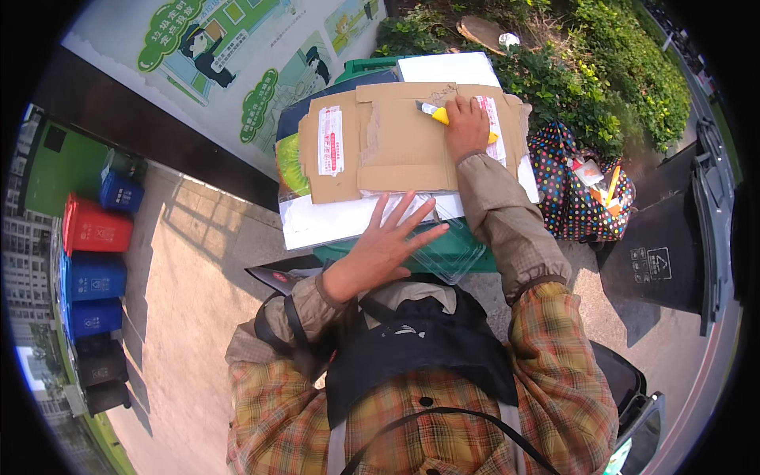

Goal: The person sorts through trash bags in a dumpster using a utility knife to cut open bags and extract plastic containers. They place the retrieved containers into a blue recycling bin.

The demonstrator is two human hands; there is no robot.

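A flattened piece of brown cardboard with torn white-and-red tape strips lies on white board. Both rest over something green, perhaps a bin's lid. My right hand is closed around a yellow utility knife over the cardboard's right part. The knife's front end points to the far left; whether its blade touches the cardboard I cannot tell. Fingers spread, my left hand is over the near edge of the stack, holding nothing. Beside it is a clear plastic container.
A polka-dot bag sits right of the stack, near a black bin. Bushes grow behind, and a printed board stands at the far left. Along the left are a red bin, blue bins and black ones.
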